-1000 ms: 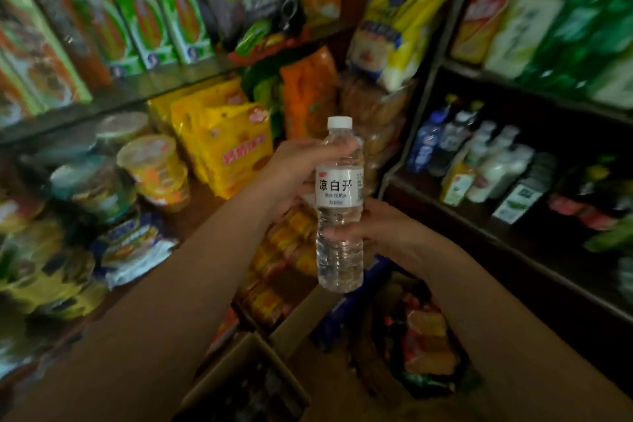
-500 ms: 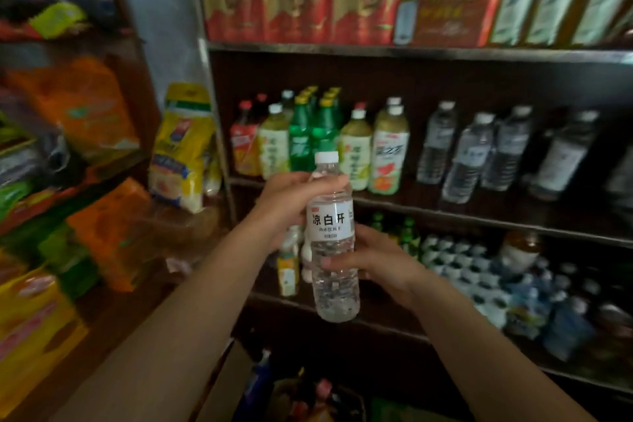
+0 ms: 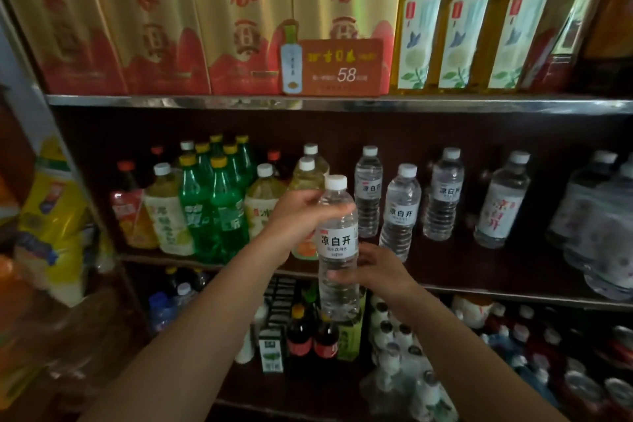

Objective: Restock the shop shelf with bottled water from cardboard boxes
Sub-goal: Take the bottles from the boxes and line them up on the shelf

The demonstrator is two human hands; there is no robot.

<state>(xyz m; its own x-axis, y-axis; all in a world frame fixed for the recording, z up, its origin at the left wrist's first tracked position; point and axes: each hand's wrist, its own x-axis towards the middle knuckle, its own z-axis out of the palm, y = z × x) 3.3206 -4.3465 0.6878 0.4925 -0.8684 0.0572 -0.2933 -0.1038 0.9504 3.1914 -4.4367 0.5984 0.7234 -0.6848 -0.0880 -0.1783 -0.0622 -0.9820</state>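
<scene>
Water bottle (image 3: 337, 250) upright, gripped by both hands — left (image 3: 298, 216), right (image 3: 375, 272) — seemingly short of the shelf edge (image 3: 513, 293)

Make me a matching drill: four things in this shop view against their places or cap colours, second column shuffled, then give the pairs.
1. held water bottle
2. green soda bottles
3. price sign
4. cola bottles

A. yellow caps, middle shelf
B. top shelf, reads 58
C. in both hands, white cap
D. bottom shelf, below the held bottle

Pairs: 1-C, 2-A, 3-B, 4-D
</scene>
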